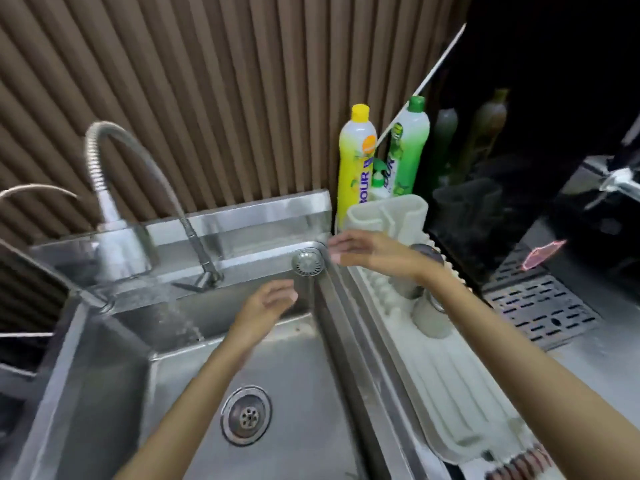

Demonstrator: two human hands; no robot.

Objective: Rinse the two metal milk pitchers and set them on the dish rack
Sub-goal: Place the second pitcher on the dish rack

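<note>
Over the empty sink (304,393) both hands (268,304) are open and hold nothing, the two pitchers (420,271) apparently already on the dish rack (446,386) at right, water running.

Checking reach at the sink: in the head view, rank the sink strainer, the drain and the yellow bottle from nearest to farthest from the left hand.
From the left hand:
1. Sink strainer, just beyond, on the sink's corner.
2. Drain, nearer the camera, in the basin floor.
3. Yellow bottle, far right, against the wall.

place: café kitchen, perhaps | steel sink (86,358); dish soap bottles (356,161); drip tray (540,306)
</note>
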